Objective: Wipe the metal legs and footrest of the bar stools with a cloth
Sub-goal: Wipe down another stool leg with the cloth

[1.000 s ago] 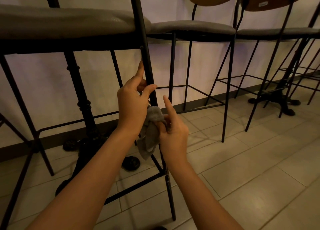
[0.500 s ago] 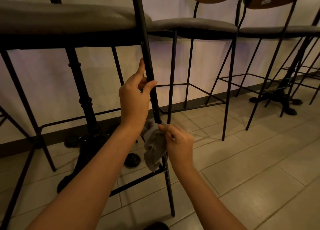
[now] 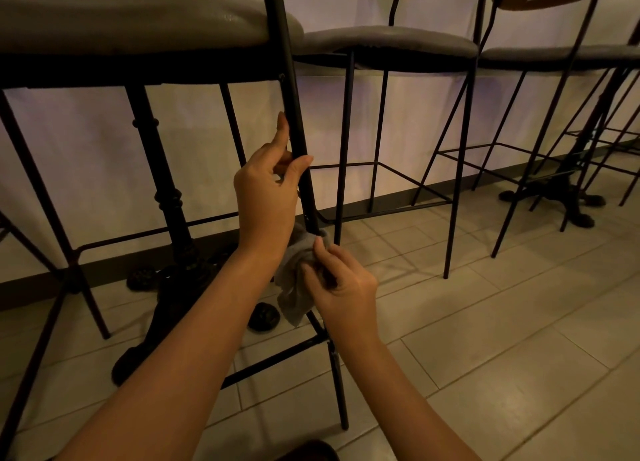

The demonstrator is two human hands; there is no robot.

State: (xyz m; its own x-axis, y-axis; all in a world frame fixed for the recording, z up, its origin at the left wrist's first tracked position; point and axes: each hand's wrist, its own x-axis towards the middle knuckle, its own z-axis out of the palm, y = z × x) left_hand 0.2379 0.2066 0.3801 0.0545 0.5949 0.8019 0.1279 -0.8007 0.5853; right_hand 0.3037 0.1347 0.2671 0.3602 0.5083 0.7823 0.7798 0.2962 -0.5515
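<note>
— So, where is the cloth [image 3: 294,280]?
— Bunched around the black metal leg [image 3: 294,100] of the nearest bar stool [image 3: 131,20], just above where the footrest [image 3: 273,360] joins it. The right hand [image 3: 341,287] has its grip clenched on the cloth, pinching it against the leg, with a loose tail hanging below.
— And the left hand [image 3: 266,197]?
— Higher on the same leg, thumb and fingers wrapped around the bar, index finger lying straight up along it.
— What crowds the spot?
— Behind the leg stands a dark turned table pedestal [image 3: 162,197] with round feet on the tiled floor [image 3: 485,339]. Just beside the cloth, to the right, comes the thin front leg of the next stool [image 3: 388,41]. Further right, more stools and a second pedestal base [image 3: 568,200] line the pale wall [image 3: 415,114].
</note>
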